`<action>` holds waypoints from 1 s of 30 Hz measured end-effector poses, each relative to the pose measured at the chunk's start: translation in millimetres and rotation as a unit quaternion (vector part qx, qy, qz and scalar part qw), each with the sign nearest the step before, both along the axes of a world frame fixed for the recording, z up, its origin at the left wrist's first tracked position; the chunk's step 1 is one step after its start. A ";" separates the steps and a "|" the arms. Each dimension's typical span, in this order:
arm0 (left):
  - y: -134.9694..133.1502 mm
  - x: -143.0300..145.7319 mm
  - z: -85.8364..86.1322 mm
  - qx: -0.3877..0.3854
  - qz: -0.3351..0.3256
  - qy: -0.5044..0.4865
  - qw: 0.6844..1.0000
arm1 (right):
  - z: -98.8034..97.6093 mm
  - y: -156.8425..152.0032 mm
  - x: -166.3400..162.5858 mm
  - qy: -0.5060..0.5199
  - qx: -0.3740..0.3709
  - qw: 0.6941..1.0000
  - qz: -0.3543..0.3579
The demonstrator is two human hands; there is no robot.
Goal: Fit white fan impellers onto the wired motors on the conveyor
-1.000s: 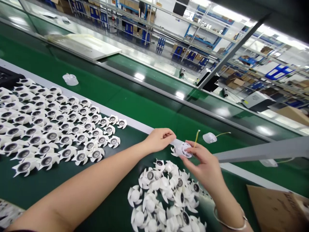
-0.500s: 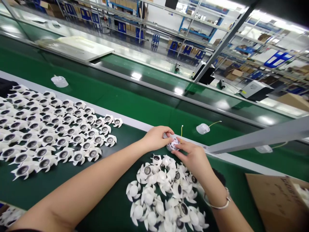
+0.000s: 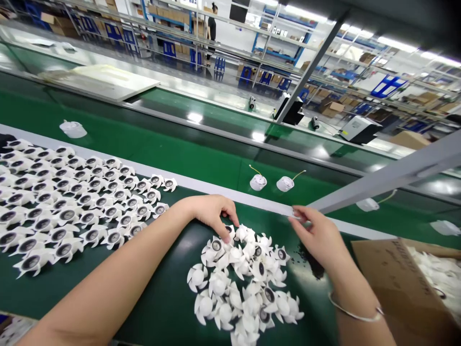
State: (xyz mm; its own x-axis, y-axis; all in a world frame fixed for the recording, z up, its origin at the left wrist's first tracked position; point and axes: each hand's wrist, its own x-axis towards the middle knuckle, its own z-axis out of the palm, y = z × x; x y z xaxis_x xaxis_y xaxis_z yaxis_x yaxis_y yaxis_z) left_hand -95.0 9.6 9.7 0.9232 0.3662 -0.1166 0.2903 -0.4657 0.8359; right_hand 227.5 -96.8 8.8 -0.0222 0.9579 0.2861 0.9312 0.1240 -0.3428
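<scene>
White housing (image 3: 258,182), between both hands half a second ago, now sits on the green belt (image 3: 173,158), beyond the rail. Left hand (image 3: 212,211) shifted to the fan heap (image 3: 235,295), far edge; thumb and forefinger apart, one round fan (image 3: 231,232) at the tips, no long axis, grip cannot be told. Right hand (image 3: 319,235) farther off, rightward, fingertips parted by the rail (image 3: 266,202)
</scene>
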 end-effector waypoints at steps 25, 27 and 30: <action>1.4 15.8 -32.5 0.006 0.180 -0.117 0.977 | -22.4 -47.4 3.1 -0.349 -0.059 0.930 0.101; 1.9 16.0 -34.2 0.005 0.185 -0.118 0.975 | -23.9 -44.4 5.5 -0.347 -0.065 0.930 0.097; 3.1 16.7 -37.0 0.015 0.181 -0.121 0.976 | -20.9 -35.2 7.0 -0.323 -0.070 0.940 0.087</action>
